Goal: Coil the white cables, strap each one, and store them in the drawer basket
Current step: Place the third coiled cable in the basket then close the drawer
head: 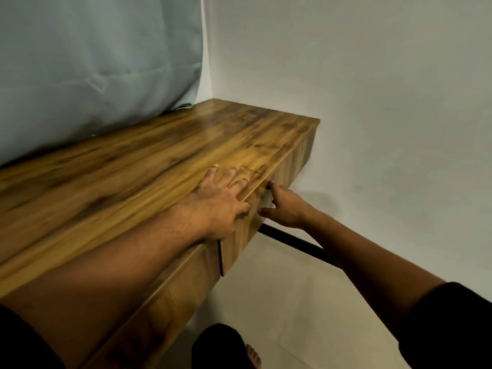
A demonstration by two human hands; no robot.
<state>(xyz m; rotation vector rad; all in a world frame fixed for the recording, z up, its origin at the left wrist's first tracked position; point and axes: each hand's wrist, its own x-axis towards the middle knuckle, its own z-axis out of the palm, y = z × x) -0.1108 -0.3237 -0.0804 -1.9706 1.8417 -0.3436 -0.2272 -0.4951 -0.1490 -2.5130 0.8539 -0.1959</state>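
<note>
No cables or basket show, and the drawer right of centre looks shut, so progress cannot be judged; the left hand lies flat, fingers spread, on the surface, while the right hand pinches its white pull.

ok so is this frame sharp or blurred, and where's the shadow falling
Head view: motion blur smears the desk grain and softens both the left hand and the right hand; soft, even light throws only a faint shadow on the wall beside the right hand.
</note>
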